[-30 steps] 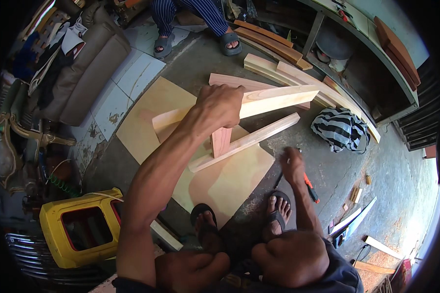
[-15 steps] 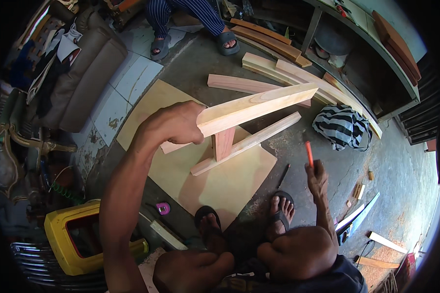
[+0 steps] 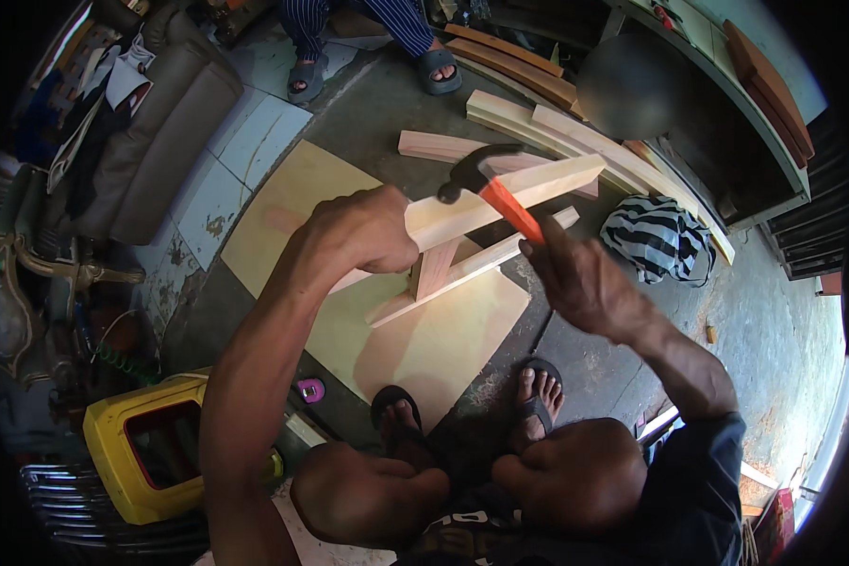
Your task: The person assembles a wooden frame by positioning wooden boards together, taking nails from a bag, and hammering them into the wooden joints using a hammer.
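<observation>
My left hand (image 3: pixel 366 231) is closed round the upper beam of a pale wooden frame (image 3: pixel 509 200). A short upright piece (image 3: pixel 431 271) joins that beam to a lower beam (image 3: pixel 476 269), which rests on a sheet of plywood (image 3: pixel 453 335). In my right hand (image 3: pixel 585 288) is a claw hammer (image 3: pixel 509 209) with an orange handle. Its dark head is over the upper beam, close to my left knuckles; whether it touches the wood I cannot tell.
Several planks (image 3: pixel 604 151) lie beyond the frame, with a black-and-white striped bundle (image 3: pixel 658 238) to their right. A pink tape measure (image 3: pixel 310 390) and a yellow plastic housing (image 3: pixel 113 472) are at the left. Another person's sandalled feet (image 3: pixel 437 71) stand at the far side.
My right hand has come up and leftward from beside my right knee, bringing the hammer over the upper beam. My left hand stays on that beam, shifted slightly right.
</observation>
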Demonstrator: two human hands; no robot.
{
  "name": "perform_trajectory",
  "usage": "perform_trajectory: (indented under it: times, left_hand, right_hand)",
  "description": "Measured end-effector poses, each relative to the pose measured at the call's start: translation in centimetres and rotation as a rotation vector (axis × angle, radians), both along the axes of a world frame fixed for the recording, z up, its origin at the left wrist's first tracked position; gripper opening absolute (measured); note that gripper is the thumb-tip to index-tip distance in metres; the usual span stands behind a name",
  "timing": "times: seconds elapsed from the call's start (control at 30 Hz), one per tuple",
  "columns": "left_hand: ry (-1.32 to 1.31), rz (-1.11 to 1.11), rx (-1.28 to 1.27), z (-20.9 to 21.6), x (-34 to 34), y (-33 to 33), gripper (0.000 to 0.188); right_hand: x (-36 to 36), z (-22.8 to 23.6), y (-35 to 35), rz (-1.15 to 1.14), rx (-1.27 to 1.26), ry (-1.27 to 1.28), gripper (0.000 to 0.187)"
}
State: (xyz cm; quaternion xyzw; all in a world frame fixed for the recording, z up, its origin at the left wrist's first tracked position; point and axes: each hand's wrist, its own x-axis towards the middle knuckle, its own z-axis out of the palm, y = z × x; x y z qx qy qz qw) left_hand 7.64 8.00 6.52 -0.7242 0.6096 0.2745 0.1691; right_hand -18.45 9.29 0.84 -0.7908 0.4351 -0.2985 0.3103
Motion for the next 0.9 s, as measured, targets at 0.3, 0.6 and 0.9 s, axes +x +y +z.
perform_trajectory:
  times: [0.3,0.6,0.9]
  left_hand:
    - [0.038,-0.042,0.007,-0.8,1.1,0.2,0.040]
    - [-0.032,0.003,-0.018,-1.0,1.5,1.3,0.042]
    - [0.069,-0.112,-0.043,-1.5,2.0,0.2,0.045]
  right_hand:
    - [-0.2,0.7,0.1,0.207,-0.443,0.330,0.025]
    - [0.0,-0.7,1.3,0.122,0.003,0.253,0.030]
    - [-11.0,-20.5,8.9,-0.462,0.343,0.270,0.035]
